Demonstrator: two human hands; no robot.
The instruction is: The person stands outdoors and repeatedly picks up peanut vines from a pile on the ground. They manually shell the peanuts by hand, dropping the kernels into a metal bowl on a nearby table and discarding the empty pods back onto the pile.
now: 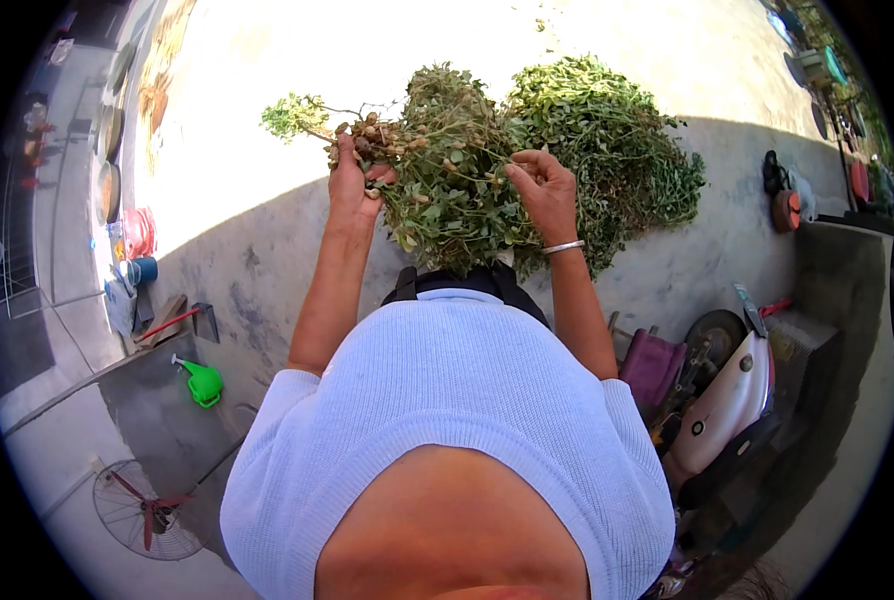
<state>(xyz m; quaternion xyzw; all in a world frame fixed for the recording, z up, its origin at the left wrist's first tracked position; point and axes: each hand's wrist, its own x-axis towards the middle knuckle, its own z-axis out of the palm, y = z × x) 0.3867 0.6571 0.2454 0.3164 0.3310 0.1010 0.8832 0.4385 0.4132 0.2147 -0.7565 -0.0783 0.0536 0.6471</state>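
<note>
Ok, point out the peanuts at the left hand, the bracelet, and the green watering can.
Peanuts (372,138): head view, middle of the cluster at the left hand (348,184).
Bracelet (564,247): head view, front of the band.
Watering can (204,384): head view, side of the green body.

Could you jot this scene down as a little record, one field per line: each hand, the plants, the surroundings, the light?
Left hand: holds a cluster of pods
Right hand: fingers bent at the leafy bunch; exact grip unclear
Wrist: silver bracelet, right side
Plants: leafy bunch in front; green heap beside it, to the right
Left surroundings: green watering can, red-bladed fan
Right surroundings: parked two-wheeler
Light: bright sun farther out, shade nearer
</note>
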